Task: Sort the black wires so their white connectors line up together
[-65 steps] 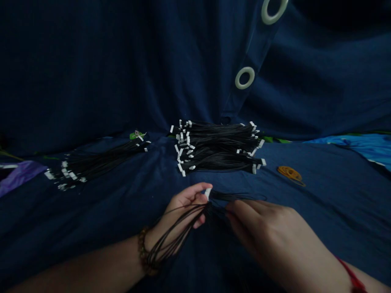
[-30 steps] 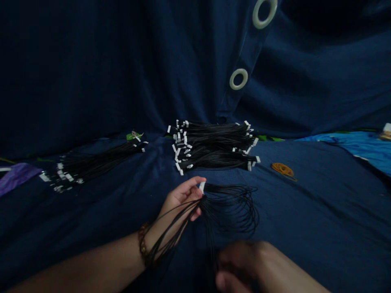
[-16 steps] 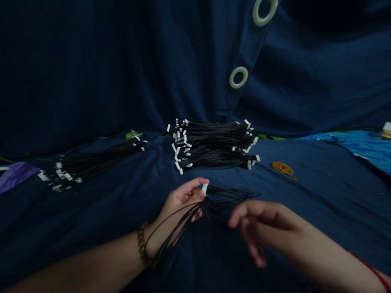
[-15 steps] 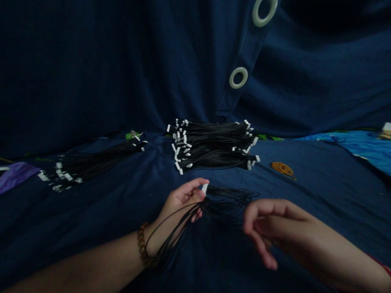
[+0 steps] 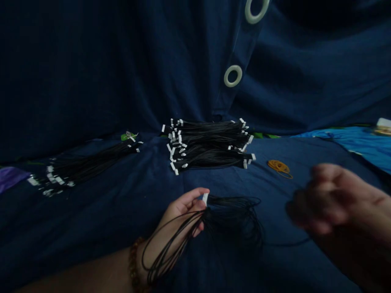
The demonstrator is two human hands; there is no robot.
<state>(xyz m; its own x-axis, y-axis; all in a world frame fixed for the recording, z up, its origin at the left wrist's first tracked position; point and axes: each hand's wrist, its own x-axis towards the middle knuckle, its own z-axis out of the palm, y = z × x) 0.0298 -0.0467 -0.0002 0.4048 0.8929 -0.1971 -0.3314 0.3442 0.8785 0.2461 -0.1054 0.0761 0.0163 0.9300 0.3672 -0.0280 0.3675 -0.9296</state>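
Observation:
My left hand (image 5: 183, 209) pinches a bunch of thin black wires (image 5: 232, 219) with a white connector (image 5: 205, 198) at the fingertips. The wires loop out to the right over the blue cloth and trail back across my wrist. My right hand (image 5: 332, 199) is smeared by motion at the right, its fingers curled, and one thin black wire (image 5: 284, 244) seems to stretch from the bunch toward it. A stacked pile of black wires with white connectors (image 5: 209, 146) lies beyond my hands.
A second, looser bundle of wires (image 5: 82, 167) lies at the left. Orange rubber bands (image 5: 278, 167) sit right of the pile. Dark blue cloth with white eyelets (image 5: 232, 76) covers the surface and rises behind. Light blue fabric (image 5: 360, 142) shows at the far right.
My right hand swung from near the bunch out to the right and upward, seemingly drawing a single wire out. My left hand stays pinched on the bunch, whose loops have spread wider.

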